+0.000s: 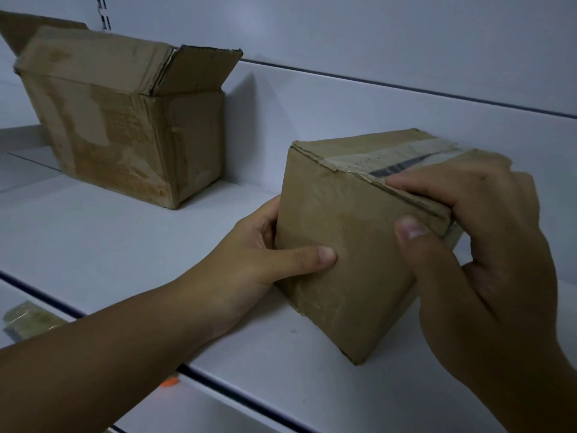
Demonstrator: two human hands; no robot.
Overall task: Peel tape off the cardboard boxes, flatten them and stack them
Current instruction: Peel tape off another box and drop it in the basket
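Note:
A small closed cardboard box stands tilted on one lower edge on the white shelf. A strip of worn tape runs across its top. My left hand grips the box's left side, thumb on the front face. My right hand grips the top right edge, thumb on the front face and fingers curled over the top beside the tape. A larger box with open flaps stands at the back left of the shelf, apart from both hands.
The shelf's back wall rises right behind both boxes. A crumpled piece of clear tape lies below the shelf's front edge at the lower left. A small orange item shows under my left forearm.

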